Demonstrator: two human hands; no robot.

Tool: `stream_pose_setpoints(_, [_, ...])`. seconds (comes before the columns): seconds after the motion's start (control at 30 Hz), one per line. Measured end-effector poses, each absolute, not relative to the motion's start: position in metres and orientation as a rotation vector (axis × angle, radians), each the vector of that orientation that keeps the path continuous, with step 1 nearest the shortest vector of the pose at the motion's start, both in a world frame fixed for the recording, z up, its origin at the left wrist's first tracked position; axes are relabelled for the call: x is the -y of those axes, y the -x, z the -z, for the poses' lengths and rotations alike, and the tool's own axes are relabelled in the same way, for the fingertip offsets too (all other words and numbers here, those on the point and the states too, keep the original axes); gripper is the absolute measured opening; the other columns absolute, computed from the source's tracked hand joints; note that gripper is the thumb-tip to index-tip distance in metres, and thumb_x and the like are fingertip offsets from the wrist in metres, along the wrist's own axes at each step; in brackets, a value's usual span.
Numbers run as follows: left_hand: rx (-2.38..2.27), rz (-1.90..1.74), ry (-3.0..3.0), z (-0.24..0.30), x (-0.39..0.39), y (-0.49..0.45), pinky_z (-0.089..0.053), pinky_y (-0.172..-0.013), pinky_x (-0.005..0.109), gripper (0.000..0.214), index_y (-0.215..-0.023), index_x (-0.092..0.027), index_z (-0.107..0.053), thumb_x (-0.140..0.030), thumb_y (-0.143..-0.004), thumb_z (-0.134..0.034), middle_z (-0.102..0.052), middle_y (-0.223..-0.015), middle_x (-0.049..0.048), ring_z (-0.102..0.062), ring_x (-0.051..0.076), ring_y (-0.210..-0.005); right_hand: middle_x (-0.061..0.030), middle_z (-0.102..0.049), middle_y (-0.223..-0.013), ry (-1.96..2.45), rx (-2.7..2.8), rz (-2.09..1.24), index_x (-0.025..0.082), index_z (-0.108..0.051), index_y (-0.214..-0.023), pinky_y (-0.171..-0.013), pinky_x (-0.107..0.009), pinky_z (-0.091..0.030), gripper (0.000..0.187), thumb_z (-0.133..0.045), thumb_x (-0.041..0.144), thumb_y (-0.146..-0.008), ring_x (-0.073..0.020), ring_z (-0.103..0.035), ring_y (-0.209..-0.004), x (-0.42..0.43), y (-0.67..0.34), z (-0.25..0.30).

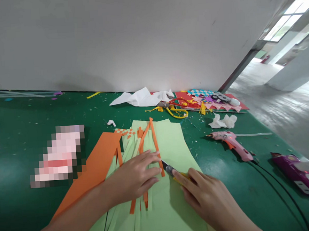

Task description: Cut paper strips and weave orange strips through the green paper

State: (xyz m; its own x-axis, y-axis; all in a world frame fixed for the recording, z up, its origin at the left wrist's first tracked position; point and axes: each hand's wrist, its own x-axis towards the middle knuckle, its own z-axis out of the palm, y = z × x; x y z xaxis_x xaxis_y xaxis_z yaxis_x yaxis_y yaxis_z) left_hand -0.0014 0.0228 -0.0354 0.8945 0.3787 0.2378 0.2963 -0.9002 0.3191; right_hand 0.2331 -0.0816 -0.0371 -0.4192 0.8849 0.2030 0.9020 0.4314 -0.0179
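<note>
My right hand (208, 194) is wrapped round a yellow-handled utility knife (170, 170), its blade out and pointing up-left. The blade tip meets the side of a narrow orange paper strip (156, 139). Fingers stretched out, my left hand (138, 174) rests over the strips, its fingertips at that orange strip. Beneath both hands lies a light green paper sheet (176, 213). Several pale green strips (129, 148) and more orange strips spread under and around my left hand, partly hidden by it. An orange sheet (97, 161) lies beside them, under my left forearm.
At the right are a pink glue gun (230, 140) with a cord and a purple power strip (299, 174). Red-and-yellow scissors (173, 107), white tissue (143, 97) and a red board (244, 104) with paper pieces lie by the wall. A blurred-out pink object (59, 152) is left.
</note>
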Motion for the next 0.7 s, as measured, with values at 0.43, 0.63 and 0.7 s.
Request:
stream_pose_setpoints(0.43, [-0.495,-0.416,-2.809,0.037,-0.023,0.001,-0.037,-0.109,0.043,0.016,-0.099,-0.018,-0.059,-0.022,-0.092,-0.046,-0.055,-0.126,0.0118,-0.041,0.024,-0.13,-0.0027,-0.056,-0.078,1.659,2.482,0.156,0.023,-0.055,-0.126,-0.05,-0.025,-0.042,0.039,-0.045,0.02,-0.089,-0.0139,-0.057,-0.057,0.069,-0.226,0.039])
stream_pose_setpoints(0.63, [-0.467,-0.457,-2.83,0.035,-0.022,0.001,-0.039,-0.107,0.046,0.017,-0.102,-0.017,-0.06,-0.022,-0.091,-0.048,-0.058,-0.123,0.0122,-0.046,0.026,-0.126,-0.0033,-0.056,-0.075,1.621,2.487,0.217,0.02,-0.056,-0.124,-0.049,-0.024,-0.041,0.038,-0.046,0.018,-0.088,-0.0132,-0.056,-0.055,0.07,-0.223,0.037])
stream_pose_setpoints(0.7, [-0.445,-0.46,-2.871,0.033,-0.019,0.0,-0.039,-0.106,0.048,0.02,-0.106,-0.016,-0.059,-0.022,-0.09,-0.049,-0.06,-0.12,0.0126,-0.048,0.028,-0.124,-0.0034,-0.056,-0.077,1.626,2.493,0.205,0.02,-0.055,-0.125,-0.049,-0.025,-0.043,0.038,-0.046,0.019,-0.089,-0.0139,-0.057,-0.056,0.075,-0.223,0.037])
